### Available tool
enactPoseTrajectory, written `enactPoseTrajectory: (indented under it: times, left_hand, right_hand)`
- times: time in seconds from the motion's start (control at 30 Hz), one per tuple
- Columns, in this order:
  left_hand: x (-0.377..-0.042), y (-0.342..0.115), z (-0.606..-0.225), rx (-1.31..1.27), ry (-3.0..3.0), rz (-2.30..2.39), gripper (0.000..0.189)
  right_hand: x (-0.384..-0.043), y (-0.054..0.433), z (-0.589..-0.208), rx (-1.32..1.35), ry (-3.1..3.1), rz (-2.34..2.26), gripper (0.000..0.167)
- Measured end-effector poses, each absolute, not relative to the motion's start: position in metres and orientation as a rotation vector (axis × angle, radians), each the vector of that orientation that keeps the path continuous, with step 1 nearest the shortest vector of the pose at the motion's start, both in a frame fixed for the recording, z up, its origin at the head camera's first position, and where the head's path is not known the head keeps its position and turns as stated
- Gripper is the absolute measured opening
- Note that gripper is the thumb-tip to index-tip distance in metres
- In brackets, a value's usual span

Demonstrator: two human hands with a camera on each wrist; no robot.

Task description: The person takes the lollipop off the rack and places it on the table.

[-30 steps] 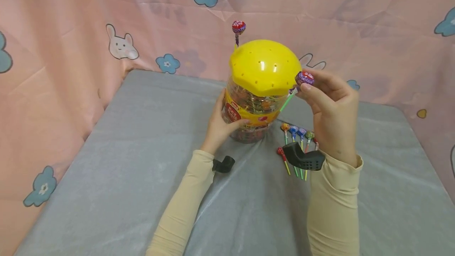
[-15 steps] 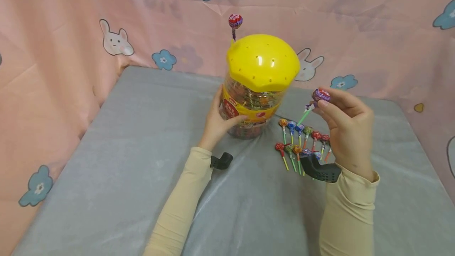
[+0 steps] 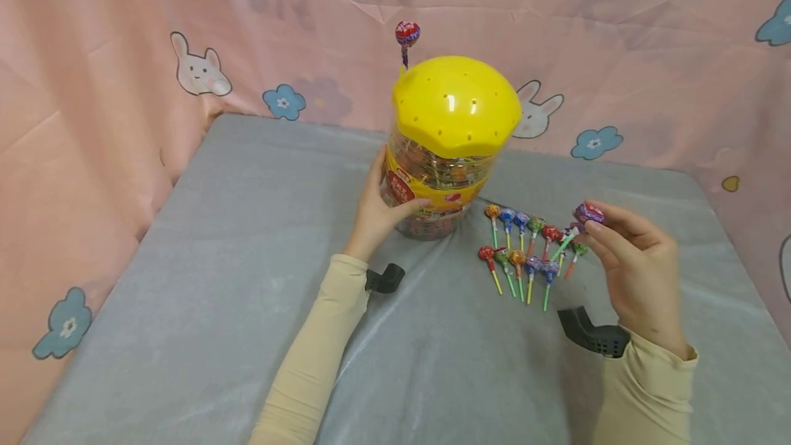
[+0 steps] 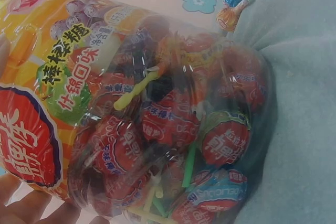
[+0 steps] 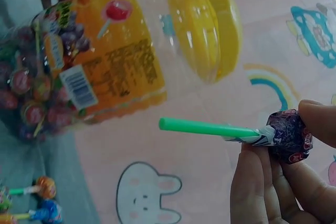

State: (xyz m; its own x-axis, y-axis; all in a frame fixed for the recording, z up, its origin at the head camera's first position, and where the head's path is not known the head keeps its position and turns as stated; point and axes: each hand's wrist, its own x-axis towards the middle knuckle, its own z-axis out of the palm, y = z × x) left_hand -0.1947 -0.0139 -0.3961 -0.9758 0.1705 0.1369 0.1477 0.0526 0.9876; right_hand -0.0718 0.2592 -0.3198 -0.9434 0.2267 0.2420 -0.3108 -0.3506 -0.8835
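Note:
My left hand (image 3: 381, 217) grips the side of a clear plastic candy jar (image 3: 454, 196), its thumb across the yellow label. In the left wrist view, wrapped lollipops (image 4: 227, 137) show through the jar's wall. A domed yellow lid (image 3: 457, 105) with small holes tops the jar. One red-and-purple lollipop (image 3: 407, 33) stands upright at the lid's far left edge. Between thumb and fingers, my right hand (image 3: 645, 273) pinches a purple-wrapped lollipop (image 5: 287, 136) by its head; its green stick (image 5: 205, 128) points away from the palm. That hand hovers right beside the loose lollipops on the table.
Two rows of several lollipops (image 3: 518, 259) in mixed colours lie on the grey cloth (image 3: 247, 280), right of the jar. A pink patterned curtain (image 3: 247, 5) hangs behind and to the sides. A black wrist mount (image 3: 593, 335) juts from each sleeve.
My right hand has moved from beside the lid rightward and down toward the rows, carrying the purple lollipop. The left hand keeps its hold on the jar. The view has shifted slightly.

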Motion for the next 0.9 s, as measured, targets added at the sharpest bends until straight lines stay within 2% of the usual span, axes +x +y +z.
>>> enactPoseTrajectory:
  times: [0.4, 0.9]
  left_hand:
    - [-0.194, -0.014, -0.395, 0.336, 2.268, 2.108, 0.104]
    - [-0.194, -0.014, -0.395, 0.344, 2.265, 2.118, 0.103]
  right_hand:
    - [-0.052, 0.288, -0.355, -0.147, -1.705, 2.284, 0.024]
    - [-0.047, 0.329, -0.416, -0.264, -1.908, 2.434, 0.027]
